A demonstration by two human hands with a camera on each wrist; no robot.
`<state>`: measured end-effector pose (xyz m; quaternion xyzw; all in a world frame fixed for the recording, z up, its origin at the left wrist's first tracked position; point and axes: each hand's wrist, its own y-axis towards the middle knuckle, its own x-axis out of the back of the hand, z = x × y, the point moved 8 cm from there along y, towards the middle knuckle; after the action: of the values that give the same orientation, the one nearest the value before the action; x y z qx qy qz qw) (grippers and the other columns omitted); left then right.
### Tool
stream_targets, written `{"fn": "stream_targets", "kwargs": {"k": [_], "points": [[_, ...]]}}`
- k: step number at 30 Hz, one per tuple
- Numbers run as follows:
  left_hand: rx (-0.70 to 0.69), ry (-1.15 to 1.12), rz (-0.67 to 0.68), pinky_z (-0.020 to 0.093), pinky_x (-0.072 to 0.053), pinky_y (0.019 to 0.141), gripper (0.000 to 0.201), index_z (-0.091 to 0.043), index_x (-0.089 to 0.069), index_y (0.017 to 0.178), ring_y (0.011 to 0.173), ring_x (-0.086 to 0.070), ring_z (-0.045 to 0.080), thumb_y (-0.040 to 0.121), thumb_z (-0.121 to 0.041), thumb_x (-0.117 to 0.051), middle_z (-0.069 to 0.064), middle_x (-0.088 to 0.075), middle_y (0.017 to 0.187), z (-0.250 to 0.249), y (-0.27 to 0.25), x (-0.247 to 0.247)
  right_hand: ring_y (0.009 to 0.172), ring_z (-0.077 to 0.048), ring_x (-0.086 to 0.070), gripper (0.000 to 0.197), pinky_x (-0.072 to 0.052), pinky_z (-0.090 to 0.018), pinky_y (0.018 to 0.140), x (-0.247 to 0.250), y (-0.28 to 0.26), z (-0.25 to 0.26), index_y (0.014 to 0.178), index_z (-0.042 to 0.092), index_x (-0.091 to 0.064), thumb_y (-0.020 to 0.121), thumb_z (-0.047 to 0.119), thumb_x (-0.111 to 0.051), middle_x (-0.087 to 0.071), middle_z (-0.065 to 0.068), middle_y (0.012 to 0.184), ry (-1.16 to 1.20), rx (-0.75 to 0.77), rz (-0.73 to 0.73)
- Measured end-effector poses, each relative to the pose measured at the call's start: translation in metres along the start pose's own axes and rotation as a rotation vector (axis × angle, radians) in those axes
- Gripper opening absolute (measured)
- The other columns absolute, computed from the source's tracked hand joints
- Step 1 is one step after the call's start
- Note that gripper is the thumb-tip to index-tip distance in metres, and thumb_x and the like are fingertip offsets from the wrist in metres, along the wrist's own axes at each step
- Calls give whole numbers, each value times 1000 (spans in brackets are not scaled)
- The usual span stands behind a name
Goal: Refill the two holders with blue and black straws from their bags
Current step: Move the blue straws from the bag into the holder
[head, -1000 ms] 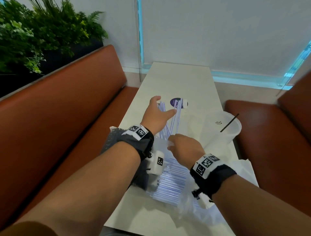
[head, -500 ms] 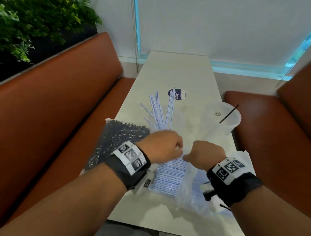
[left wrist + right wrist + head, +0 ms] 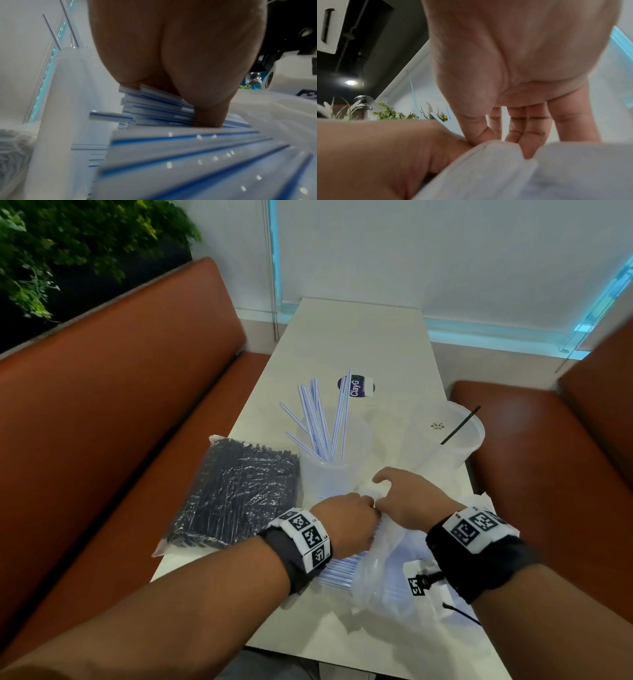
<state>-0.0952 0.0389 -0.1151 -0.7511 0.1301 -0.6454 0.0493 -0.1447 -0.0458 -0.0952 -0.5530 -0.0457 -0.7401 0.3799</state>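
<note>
Two holders, neither full, by my read.

Head view: near holder (image 3: 334, 463) has only a loose handful of blue straws (image 3: 323, 419) standing in it; far holder (image 3: 448, 436) shows a single black straw (image 3: 460, 424). Bag of black straws (image 3: 236, 491) lies on the table (image 3: 359, 337) to the left, looks untouched. My left hand (image 3: 346, 522) is curled down into the blue-straw bag (image 3: 380, 573); right hand (image 3: 407, 498) pinches the bag's mouth, just beside the left.

Left wrist view: left hand (image 3: 171, 60) fingers are dug into the stack of blue straws (image 3: 154, 108), curled round a bunch. Holder wall (image 3: 56, 108) stands just beside.

Right wrist view: right hand (image 3: 513, 81) thumb and fingers are pinching a fold of bag plastic (image 3: 505, 169), touching my left hand (image 3: 385, 148).

Judgement: early. Blue refill partway; black barely begun.
</note>
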Motion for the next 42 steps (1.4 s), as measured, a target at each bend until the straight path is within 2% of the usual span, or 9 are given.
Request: {"fn": "stream_targets", "kwargs": {"k": [10,17,24,27,29,31,35,38,42], "points": [[120,294,-80,37,-34,68,21,-15,-48,116,78,-55,25,96,-14,-49,5,-61,99,36,-26,25,106,-14,-63,23,-52,-34,95,4,-3,4,103,33,-73,90,26,-56,-69,12,113,-63,10,-6],[177,205,-108,43,-45,93,22,-26,-53,118,100,-61,21,96,-29,-53,-2,-61,107,100,-74,24,102,-24,-67,21,-55,-43,93,1,-2,-2,92,21,-74,88,26,-54,-73,2,107,-4,13,-39],[347,76,-133,29,-38,64,11,-34,-47,96,74,-56,13,91,-27,-54,-10,-58,89,164,-120,17,83,-30,-63,53,-50,-42,78,11,1,-5,81,7,-64,100,51,-41,-65,-10,80,206,66,-238],[329,27,-210,32,-48,66,15,-29,-51,104,79,-60,17,91,-29,-59,-8,-62,96,158,-117,24,98,-13,-67,57,-46,-36,87,30,-10,-2,101,25,-75,92,67,-37,-74,4,101,848,116,-409],[300,17,-264,35,-50,66,15,-28,-51,104,80,-60,18,92,-31,-59,-7,-61,95,143,-105,32,99,-10,-70,56,-48,-35,87,23,-9,6,101,28,-77,88,69,-41,-77,4,104,1087,128,-307],[263,29,-303,35,-49,64,13,-28,-49,101,79,-60,20,92,-31,-57,-6,-60,92,125,-89,39,98,-17,-72,54,-51,-37,87,17,-10,18,96,25,-80,87,65,-46,-78,-1,102,1108,150,-189],[244,44,-368,31,-40,60,17,-26,-52,107,79,-60,21,91,-31,-56,-5,-61,92,105,-68,57,92,-23,-73,36,-53,-40,88,51,-19,-3,91,15,-78,95,37,-49,-78,-7,93,1225,177,-521],[210,67,-410,31,-38,58,18,-24,-53,106,76,-61,24,90,-31,-57,-3,-61,89,83,-55,67,99,-19,-72,35,-50,-36,94,49,-18,9,85,15,-81,100,25,-51,-79,-3,91,1074,209,-418],[162,63,-438,31,-39,54,22,-24,-53,110,70,-59,25,89,-29,-57,-5,-59,82,53,-45,80,98,-13,-71,38,-48,-31,85,37,-23,28,83,20,-82,96,40,-53,-78,-1,89,1021,226,-336]]}}
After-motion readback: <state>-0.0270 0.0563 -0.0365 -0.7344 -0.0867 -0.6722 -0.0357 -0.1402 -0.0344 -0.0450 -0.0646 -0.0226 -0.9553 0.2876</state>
